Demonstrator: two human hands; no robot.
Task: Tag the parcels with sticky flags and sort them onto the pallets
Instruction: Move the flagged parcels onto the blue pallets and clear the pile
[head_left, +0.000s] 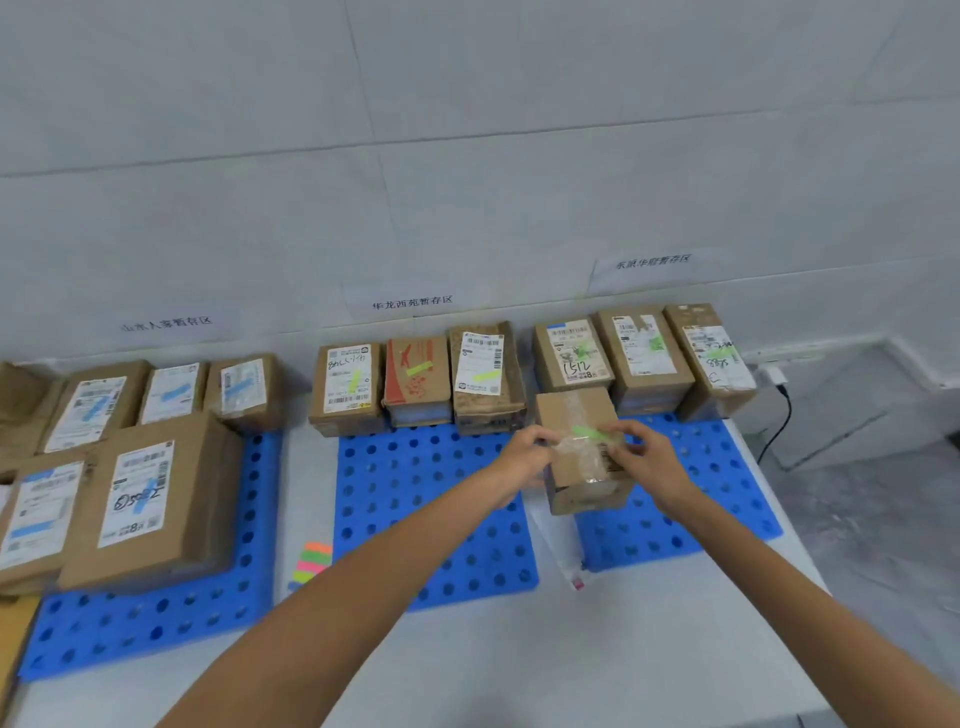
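both arms reach out straight. the left hand (524, 449) and right hand (647, 457) curl around a small brown cardboard box (582, 452), pinching its sides. it is shiny with tape, has a green flag (592, 432) on top, and sits above the bumpy blue pallet (727, 467).

Bright, even, cool indoor light with no glare. Shadows are soft and faint beneath the parcels (150, 499). The wide-angle lens bows the wall (467, 130) seams near the frame edges. Slight overall blur softens label print and the hands (524, 452).
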